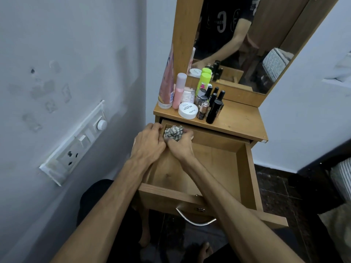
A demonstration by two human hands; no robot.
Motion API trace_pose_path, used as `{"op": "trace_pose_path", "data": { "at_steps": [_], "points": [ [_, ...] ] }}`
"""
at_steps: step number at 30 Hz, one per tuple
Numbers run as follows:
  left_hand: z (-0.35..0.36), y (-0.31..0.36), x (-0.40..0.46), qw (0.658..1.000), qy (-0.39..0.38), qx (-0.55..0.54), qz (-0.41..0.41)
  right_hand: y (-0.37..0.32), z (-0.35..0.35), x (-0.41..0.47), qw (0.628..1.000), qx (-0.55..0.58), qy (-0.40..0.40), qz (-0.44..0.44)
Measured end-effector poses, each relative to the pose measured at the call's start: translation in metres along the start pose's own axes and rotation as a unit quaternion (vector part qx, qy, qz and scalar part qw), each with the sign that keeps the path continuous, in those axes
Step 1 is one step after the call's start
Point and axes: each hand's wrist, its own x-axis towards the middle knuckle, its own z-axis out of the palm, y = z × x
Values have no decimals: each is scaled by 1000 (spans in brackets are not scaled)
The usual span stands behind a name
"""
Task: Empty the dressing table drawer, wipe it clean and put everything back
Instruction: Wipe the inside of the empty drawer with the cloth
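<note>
Both the left hand (149, 143) and right hand (179, 144) clench a soft, light, bunched cloth (173, 132) at the drawer (245, 168) back-left corner; probably best gripped wadded.

Both forearms are bare from the lower frame edge up to the left hand (149, 144) and right hand (179, 147) at frame centre; no sleeves, watch or rings show. Dark clothing covers the lap at the bottom. A bare foot (206, 250) shows at bottom centre. The mirror, upper right, reflects a black short-sleeved T-shirt (224, 18) with pale printed lettering.
</note>
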Motion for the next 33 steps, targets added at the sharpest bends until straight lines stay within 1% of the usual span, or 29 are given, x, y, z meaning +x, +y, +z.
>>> {"op": "trace_pose_path", "data": {
  "at_steps": [1,3,5,6,8,9,10,11,13,14,15,19,23,26,30,33],
  "points": [
    [-1,1,-1,1000,-2,2,-1,1,3,4,1000,6,22,3],
    [-2,4,-3,1000,-5,5,-3,3,3,8,998,-32,56,2],
    [-5,5,-5,1000,-7,1,-7,4,-2,7,996,-81,31,-29],
    [-7,6,-5,1000,-1,-3,-8,2,-8,3,996,-78,5,-37],
    [-10,6,-6,999,25,-15,-15,1,-22,-2,996,-24,-80,-18],
    [-11,6,-6,999,38,-18,-19,2,-31,-5,991,-12,-132,-3],
    [-12,7,-6,998,49,-18,-20,3,-39,-11,983,-32,-181,5],
    [-12,7,-6,998,58,-15,-17,4,-44,-18,970,-64,-236,7],
    [-12,8,-5,997,73,-4,-4,5,-46,-33,925,-107,-365,13],
    [-12,8,-5,997,78,2,7,4,-43,-41,904,-115,-412,18],
    [-11,8,-6,996,81,6,23,3,-41,-47,893,-118,-433,22],
    [-6,14,-8,991,86,32,102,-3,-47,-63,892,-139,-431,15],
    [0,14,-7,980,50,83,173,-2,-62,-73,895,-192,-398,-57],
    [1,12,-7,969,20,109,219,-1,-79,-76,885,-237,-390,-87],
    [2,12,-7,954,-18,149,261,17,-125,-79,874,-327,-353,-66],
    [3,17,-10,945,-50,154,285,28,-162,-82,872,-362,-327,-43]
  ]
}}
